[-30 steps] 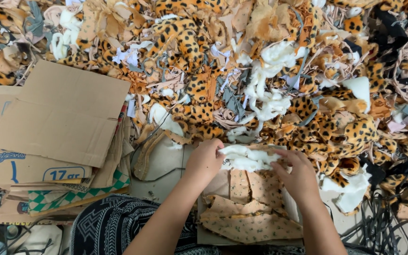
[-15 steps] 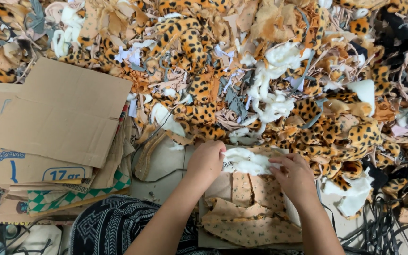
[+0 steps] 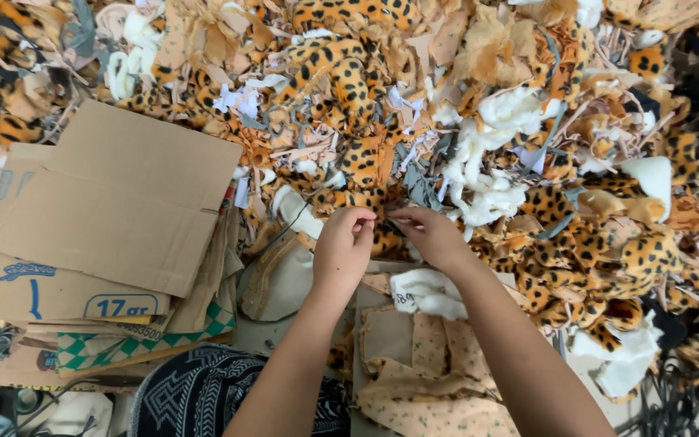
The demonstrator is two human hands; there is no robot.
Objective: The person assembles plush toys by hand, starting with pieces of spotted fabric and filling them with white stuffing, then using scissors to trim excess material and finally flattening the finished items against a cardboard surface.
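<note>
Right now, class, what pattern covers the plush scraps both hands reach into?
Leopard spots, black on orange plush scraps, clearest in the head view.

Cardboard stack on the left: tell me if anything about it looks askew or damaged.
The flattened cardboard sheets lie fanned at different angles, not squared. The top sheet has a bent flap and a notched edge; a green-checked box pokes out underneath. Leopard-print fabric scraps spill against its upper edge.

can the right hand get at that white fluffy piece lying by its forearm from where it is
Probably yes: the white fluffy piece lies uncovered on top of the tan fabric stack, just behind the right hand, which would only need to draw back.
</note>
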